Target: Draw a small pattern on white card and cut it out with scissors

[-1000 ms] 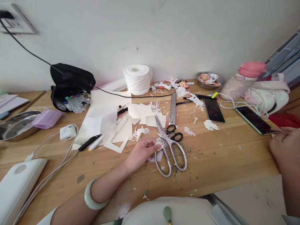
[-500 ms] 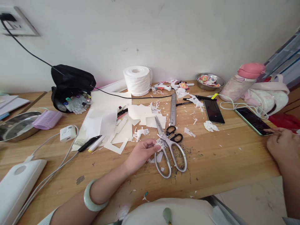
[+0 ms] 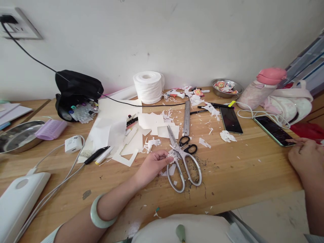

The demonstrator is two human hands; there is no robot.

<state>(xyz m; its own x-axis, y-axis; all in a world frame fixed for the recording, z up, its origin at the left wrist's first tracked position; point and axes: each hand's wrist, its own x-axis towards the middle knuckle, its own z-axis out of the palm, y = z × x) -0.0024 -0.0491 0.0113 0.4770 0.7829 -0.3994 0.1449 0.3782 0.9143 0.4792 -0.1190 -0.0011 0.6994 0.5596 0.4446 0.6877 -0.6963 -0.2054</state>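
Observation:
Between the thumb and fingers of my left hand [image 3: 154, 165] is a small white paper cutout [image 3: 171, 157] with dark lines. It overlaps the large silver scissors [image 3: 178, 152], which lie on the table with their blades pointing away from me. Small scissors with black handles [image 3: 190, 148] lie beside them. At the right edge my right hand [image 3: 305, 157] rests at the near end of a phone with a green case [image 3: 274, 131], a finger on its screen. A paper figure [image 3: 151, 145] lies just beyond my left hand.
Paper sheets [image 3: 103, 133], a metal ruler [image 3: 186, 118] and scraps cover the middle. A tissue roll [image 3: 149, 87], a black pen case [image 3: 78, 81] and a metal bowl [image 3: 215, 88] stand behind. On the right are a second phone [image 3: 231, 120] and a pink bottle [image 3: 258, 89].

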